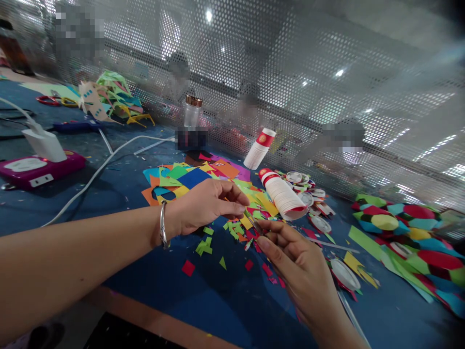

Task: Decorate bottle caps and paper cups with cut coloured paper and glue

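My right hand [296,269] is closed around a thin, dark metal tool [255,224] whose kind I cannot make out. Its slim end points up and left at the fingertips of my left hand [205,206]. Thumb and forefinger of that hand are pinched together, and anything between them is too small to name. A silver bracelet [163,225] circles the left wrist. Beneath both hands lie small cut paper scraps [236,230] in green, red and yellow. Behind them is a pile of larger coloured paper pieces [196,178].
Stacked paper cups [285,196] lie beyond my right hand; another cup stack [259,149] stands behind. At right are colourful patchwork paper shapes [410,223]. A purple power strip [43,169] with a white cable [92,177] sits left. A perforated metal screen [283,72] borders the table.
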Available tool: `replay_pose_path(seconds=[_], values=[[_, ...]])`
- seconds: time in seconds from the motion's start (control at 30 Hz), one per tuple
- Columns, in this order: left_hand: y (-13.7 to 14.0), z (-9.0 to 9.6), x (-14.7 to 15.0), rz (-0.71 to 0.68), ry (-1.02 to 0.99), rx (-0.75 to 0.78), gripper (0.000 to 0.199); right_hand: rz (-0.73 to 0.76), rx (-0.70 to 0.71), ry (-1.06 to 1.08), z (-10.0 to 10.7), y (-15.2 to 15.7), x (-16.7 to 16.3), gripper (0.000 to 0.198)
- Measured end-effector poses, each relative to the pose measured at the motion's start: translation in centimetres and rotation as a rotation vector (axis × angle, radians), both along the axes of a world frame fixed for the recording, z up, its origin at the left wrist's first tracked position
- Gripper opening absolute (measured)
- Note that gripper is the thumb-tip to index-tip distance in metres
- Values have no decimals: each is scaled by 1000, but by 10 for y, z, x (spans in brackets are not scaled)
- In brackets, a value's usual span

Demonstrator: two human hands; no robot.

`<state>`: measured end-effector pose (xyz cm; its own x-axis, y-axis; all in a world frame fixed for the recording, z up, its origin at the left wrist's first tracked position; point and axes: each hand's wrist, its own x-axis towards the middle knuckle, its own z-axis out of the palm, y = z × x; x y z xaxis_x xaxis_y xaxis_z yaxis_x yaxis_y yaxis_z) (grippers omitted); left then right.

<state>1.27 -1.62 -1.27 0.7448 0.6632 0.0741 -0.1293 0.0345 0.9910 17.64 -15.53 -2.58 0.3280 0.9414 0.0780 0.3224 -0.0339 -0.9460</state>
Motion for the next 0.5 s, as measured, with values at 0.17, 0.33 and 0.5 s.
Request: replay_pose_path(seconds=[0.17, 0.33, 0.5], values=[[2, -4, 1, -3, 1, -5, 9, 7, -26, 5, -1, -1, 2, 43], [3, -7, 2, -27, -25, -3, 9, 8, -32, -6, -3, 0, 5, 43], [2, -6, 1, -25, 4, 22, 9, 11, -18, 4, -3, -1, 4, 40]])
